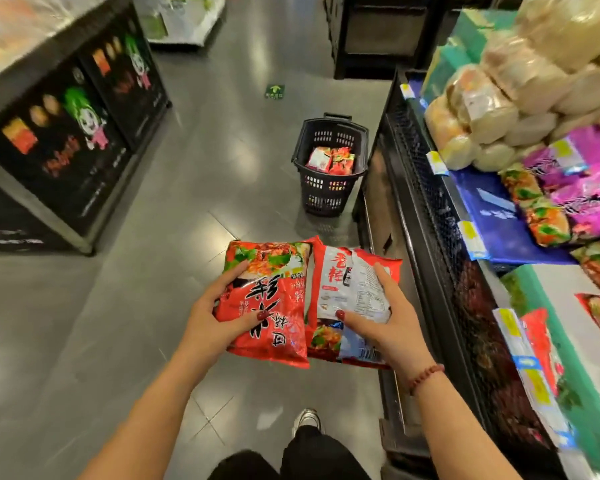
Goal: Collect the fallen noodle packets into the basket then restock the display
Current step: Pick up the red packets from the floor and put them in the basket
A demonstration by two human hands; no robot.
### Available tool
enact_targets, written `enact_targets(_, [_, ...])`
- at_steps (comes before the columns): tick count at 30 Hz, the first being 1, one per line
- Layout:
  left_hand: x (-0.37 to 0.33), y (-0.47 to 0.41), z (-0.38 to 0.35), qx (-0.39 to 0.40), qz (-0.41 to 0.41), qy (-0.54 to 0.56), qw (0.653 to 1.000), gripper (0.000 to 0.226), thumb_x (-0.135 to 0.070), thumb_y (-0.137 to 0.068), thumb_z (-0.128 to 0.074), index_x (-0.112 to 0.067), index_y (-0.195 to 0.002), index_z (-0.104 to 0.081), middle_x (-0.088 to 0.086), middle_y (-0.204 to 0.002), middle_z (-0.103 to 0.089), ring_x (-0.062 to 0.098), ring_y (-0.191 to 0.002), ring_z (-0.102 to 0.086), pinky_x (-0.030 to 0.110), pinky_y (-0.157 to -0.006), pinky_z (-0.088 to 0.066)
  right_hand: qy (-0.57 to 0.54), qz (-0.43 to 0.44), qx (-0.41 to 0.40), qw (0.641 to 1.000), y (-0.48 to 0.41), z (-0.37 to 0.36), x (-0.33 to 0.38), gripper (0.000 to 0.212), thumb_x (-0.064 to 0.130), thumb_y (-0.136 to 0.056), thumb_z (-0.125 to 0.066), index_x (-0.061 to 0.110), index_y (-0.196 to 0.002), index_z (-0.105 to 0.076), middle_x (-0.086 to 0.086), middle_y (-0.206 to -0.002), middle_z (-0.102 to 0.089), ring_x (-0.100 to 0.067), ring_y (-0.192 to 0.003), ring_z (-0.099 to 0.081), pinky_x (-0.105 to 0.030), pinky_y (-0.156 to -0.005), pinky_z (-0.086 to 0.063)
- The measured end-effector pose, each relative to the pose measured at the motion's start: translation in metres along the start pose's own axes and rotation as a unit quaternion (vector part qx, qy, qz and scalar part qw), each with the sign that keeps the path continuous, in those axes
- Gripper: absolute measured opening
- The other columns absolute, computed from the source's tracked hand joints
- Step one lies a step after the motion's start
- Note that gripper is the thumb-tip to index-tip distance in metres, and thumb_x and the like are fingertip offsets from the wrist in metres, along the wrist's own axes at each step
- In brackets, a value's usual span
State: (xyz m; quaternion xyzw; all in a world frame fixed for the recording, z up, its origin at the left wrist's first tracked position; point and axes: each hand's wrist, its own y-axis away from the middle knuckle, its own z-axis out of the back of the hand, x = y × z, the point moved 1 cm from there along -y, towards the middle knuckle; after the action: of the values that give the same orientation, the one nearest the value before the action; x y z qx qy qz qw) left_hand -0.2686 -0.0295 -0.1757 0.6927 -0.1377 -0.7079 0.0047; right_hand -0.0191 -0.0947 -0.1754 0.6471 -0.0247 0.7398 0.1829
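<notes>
My left hand [219,317] grips a red noodle packet [274,278] with its printed front up. Beside it my right hand [385,317] grips a second red noodle packet [340,271], its white back label facing me. Both packets are held side by side above the grey floor, in front of my body. Ahead on the floor stands a black plastic basket [326,195], close to the foot of the display shelf [426,209] on the right. Several red packets [331,160] lie inside the basket.
The display on the right carries purple packets [582,199], red-and-green packets [537,213] and pale bagged goods [520,98]. A black printed stand [66,143] fills the left side. The open aisle floor [222,133] runs between them. My shoe [307,420] shows below.
</notes>
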Motion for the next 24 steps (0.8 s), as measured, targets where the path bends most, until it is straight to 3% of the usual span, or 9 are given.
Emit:
enact_targets(5, [-0.014, -0.068, -0.02, 0.01, 0.019, -0.009, 1.0, 0.071, -0.009, -0.072, -0.081, -0.055, -0.121, -0.057, -0.011, -0.124, -0.056, 0.022, -0.104, -0.066, 0.043, -0.076, -0.061, -0.011, -0.011, 0.019, 1.0, -0.074, 0.013, 0.009, 0.094, 0.013, -0.07, -0.084, 0.026, -0.147, -0.031, 0.004, -0.137, -0.048, -0.012, -0.121, -0.052, -0.042, -0.097, -0.051])
enact_targets(12, [-0.026, -0.19, -0.037, 0.031, 0.006, -0.026, 0.999, 0.068, -0.017, -0.068, -0.081, -0.057, -0.118, -0.058, -0.009, -0.125, -0.057, 0.02, -0.106, -0.065, 0.04, -0.076, -0.061, -0.014, -0.031, 0.013, 0.999, -0.182, 0.018, 0.021, 0.103, 0.041, -0.052, -0.083, 0.038, -0.142, -0.031, 0.006, -0.137, -0.048, -0.016, -0.123, -0.053, -0.049, -0.096, -0.051])
enact_targets(16, [-0.034, -0.281, -0.041, 0.038, -0.005, -0.016, 0.999, 0.07, -0.003, -0.074, -0.079, -0.055, -0.117, -0.059, -0.015, -0.124, -0.056, 0.016, -0.105, -0.065, 0.036, -0.076, -0.061, 0.017, -0.017, -0.002, 1.0, -0.264, 0.013, 0.033, 0.094, 0.027, -0.065, -0.083, 0.039, -0.14, -0.028, 0.007, -0.138, -0.044, -0.014, -0.125, -0.049, -0.047, -0.099, -0.049])
enact_targets(21, [-0.055, -0.392, -0.041, 0.062, 0.001, -0.02, 0.998, 0.07, -0.001, -0.075, -0.078, -0.049, -0.121, -0.058, -0.008, -0.126, -0.058, 0.017, -0.104, -0.066, 0.033, -0.074, -0.06, 0.031, -0.027, -0.012, 0.999, -0.366, 0.006, 0.061, 0.099, 0.041, -0.054, -0.083, 0.04, -0.139, -0.031, 0.01, -0.137, -0.046, -0.013, -0.126, -0.049, -0.047, -0.101, -0.048])
enact_targets(24, [-0.071, -0.451, -0.046, 0.074, 0.009, -0.027, 0.997, 0.07, 0.001, -0.075, -0.078, -0.048, -0.121, -0.058, -0.01, -0.123, -0.058, 0.014, -0.101, -0.067, 0.027, -0.07, -0.059, 0.037, -0.04, -0.028, 0.998, -0.421, 0.006, 0.069, 0.103, 0.032, -0.06, -0.086, 0.033, -0.146, -0.029, 0.007, -0.141, -0.045, -0.012, -0.125, -0.05, -0.045, -0.101, -0.048])
